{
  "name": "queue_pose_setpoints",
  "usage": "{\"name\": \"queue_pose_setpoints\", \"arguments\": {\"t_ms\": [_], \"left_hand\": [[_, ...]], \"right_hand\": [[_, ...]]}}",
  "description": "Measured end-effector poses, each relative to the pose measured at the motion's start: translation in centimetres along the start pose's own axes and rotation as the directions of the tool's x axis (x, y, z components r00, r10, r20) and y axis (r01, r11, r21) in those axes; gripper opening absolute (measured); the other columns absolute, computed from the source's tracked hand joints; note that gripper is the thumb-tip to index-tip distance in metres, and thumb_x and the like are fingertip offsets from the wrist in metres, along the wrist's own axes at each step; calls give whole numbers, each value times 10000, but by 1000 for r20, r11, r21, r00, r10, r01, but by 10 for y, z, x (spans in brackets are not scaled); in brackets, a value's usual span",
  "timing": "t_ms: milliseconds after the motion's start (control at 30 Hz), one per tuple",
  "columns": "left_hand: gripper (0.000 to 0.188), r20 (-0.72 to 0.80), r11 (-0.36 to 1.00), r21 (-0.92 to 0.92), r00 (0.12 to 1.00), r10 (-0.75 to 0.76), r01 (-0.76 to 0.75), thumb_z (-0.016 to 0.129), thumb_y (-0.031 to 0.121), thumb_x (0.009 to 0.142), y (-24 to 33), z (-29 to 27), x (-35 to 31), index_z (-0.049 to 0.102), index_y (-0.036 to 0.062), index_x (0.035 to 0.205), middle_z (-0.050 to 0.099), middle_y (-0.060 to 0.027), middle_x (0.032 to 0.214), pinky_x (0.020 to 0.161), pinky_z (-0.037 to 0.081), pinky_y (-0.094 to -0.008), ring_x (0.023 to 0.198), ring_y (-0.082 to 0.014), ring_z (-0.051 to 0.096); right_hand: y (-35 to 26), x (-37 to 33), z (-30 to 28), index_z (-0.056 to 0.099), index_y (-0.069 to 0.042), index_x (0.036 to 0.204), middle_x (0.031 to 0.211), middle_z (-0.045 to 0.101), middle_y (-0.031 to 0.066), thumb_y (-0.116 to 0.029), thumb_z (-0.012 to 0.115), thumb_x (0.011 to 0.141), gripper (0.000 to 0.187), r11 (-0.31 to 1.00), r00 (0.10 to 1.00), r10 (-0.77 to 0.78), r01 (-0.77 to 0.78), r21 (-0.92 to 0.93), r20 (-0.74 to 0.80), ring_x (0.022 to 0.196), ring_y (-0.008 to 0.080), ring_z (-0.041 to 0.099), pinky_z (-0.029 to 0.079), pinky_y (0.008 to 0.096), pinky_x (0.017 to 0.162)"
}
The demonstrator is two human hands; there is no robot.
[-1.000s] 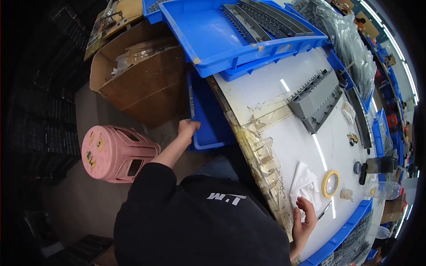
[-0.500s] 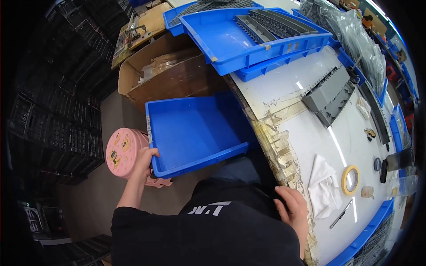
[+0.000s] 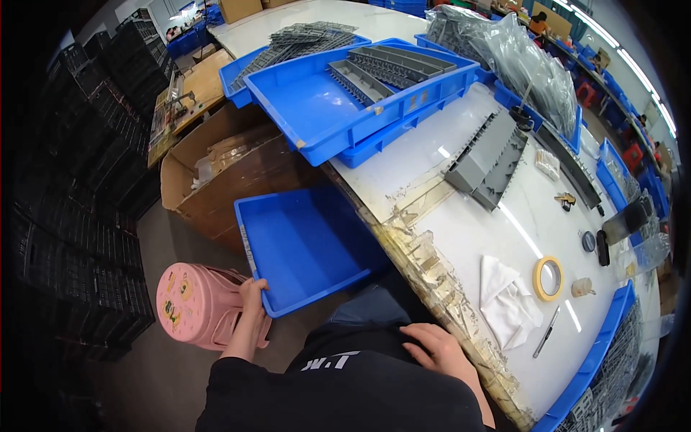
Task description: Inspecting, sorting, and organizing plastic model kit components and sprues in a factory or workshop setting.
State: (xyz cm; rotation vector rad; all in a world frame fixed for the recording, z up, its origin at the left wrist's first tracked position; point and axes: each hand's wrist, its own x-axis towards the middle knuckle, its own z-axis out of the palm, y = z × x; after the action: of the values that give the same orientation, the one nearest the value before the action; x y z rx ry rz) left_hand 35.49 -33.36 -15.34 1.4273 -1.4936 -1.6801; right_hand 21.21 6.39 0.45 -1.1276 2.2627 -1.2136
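My left hand (image 3: 253,297) is closed on the near left corner of an otherwise bare blue plastic tray (image 3: 306,248). The tray is tilted, and its right side passes out of sight below the table edge. My right hand (image 3: 435,347) lies between my body and the table's taped edge, fingers stretched out, holding nothing I can see. A white cloth (image 3: 504,302) lies on the white table (image 3: 432,216), nearest to that hand. Beyond the cloth are a yellow tape roll (image 3: 548,279) and a pen (image 3: 546,332).
A pink stool (image 3: 191,302) stands left of the tray. Behind it is an open cardboard box (image 3: 216,201), with black crates (image 3: 79,237) stacked at left. Stacked blue trays (image 3: 302,108) overhang the table's far corner. Grey plastic strips (image 3: 489,158) lie on the table.
The view has tilted up, showing more of the room. Less of the tray shows beside the table edge. My left hand keeps its grip; my right hand has shifted off the table's edge towards my body.
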Motion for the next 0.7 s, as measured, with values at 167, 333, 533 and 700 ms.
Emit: {"name": "queue_pose_setpoints", "arguments": {"t_ms": [167,333,533,700], "left_hand": [[141,73,991,-132,997,-14,23,547,27,599,-34,72,19,618,-15,713,565,-71,635,538,380,-239,547,-152,457],[104,102,968,-228,991,-86,108,552,12,618,-54,152,32,612,-16,699,570,-68,639,548,388,-236,560,-148,460],[89,225,952,-136,945,-238,273,635,89,665,-25,213,-8,603,6,662,550,-61,589,518,392,-261,512,-152,448],[167,264,972,86,936,-234,219,658,166,686,-11,219,-57,609,8,669,544,-51,562,504,392,-267,503,-165,454]], "right_hand": [[15,10,14,614,-11,1131,1101,630,116,-104,609,885,263,992,986,-59,76,-104,158,940,286,617,494,313,825],[6,22,8,593,-8,1164,1131,619,126,-117,591,899,286,994,984,67,-52,-93,167,963,281,615,488,318,851],[89,27,71,551,-15,1228,1129,615,141,-231,571,933,366,824,903,430,-383,418,-20,989,261,602,474,336,868],[177,61,91,434,-36,1362,1385,446,153,-187,556,932,472,656,689,707,-724,215,159,1205,255,488,405,350,986]]}}
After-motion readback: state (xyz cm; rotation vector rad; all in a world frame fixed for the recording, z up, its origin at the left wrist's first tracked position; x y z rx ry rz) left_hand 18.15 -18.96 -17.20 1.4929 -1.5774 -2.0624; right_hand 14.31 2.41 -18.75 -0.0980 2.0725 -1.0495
